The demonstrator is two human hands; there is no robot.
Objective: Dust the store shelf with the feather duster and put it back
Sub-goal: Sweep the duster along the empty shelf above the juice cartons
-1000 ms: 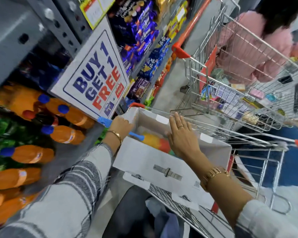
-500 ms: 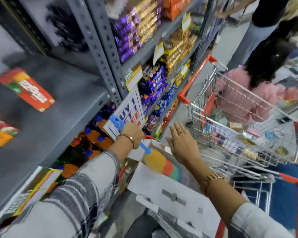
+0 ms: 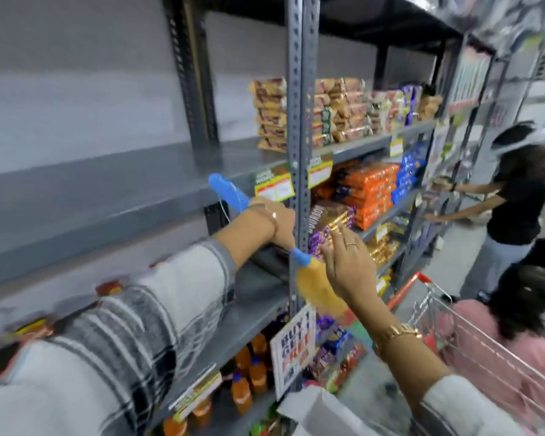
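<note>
Lifted out of box, feather duster (image 3: 299,262) now up by shelf (image 3: 158,184) upright; left hand (image 3: 276,223) grip clenched on handle, right hand (image 3: 348,265) released, fingers spread, beside feathers.

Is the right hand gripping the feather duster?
No, the right hand is open beside the orange feathers, while the left hand alone grips the feather duster by its blue handle.

Single head-worn wide-angle view, looking forward and slightly down along the grey perforated-steel store shelving (image 3: 299,127), close at left.
</note>
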